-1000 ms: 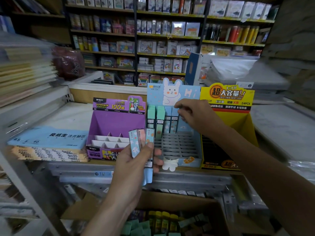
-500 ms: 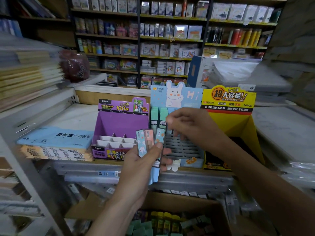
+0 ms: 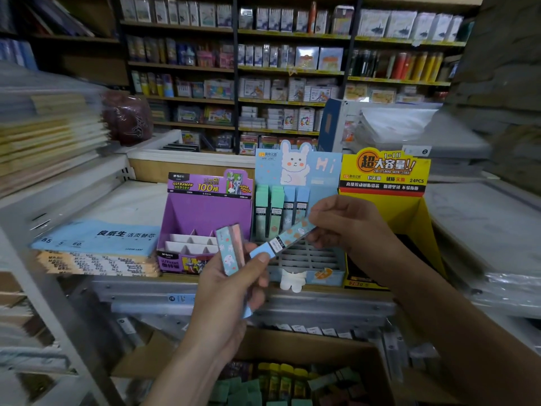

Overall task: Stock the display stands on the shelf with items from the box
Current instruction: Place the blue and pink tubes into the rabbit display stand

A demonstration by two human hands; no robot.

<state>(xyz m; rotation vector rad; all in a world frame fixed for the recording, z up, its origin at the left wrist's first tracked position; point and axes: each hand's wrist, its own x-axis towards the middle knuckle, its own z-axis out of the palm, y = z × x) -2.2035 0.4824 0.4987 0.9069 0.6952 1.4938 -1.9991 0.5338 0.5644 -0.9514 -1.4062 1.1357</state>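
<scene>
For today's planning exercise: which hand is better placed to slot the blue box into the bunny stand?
Right. The right hand pinches the blue box in front of the half-empty bunny stand; the left hand grips the other boxes.

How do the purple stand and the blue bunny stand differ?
The purple stand shows empty slots; the blue bunny stand has four cases in its back row. The purple stand's header is a low strip; the blue one's rises into a bunny. Both sit on the shelf.
</scene>
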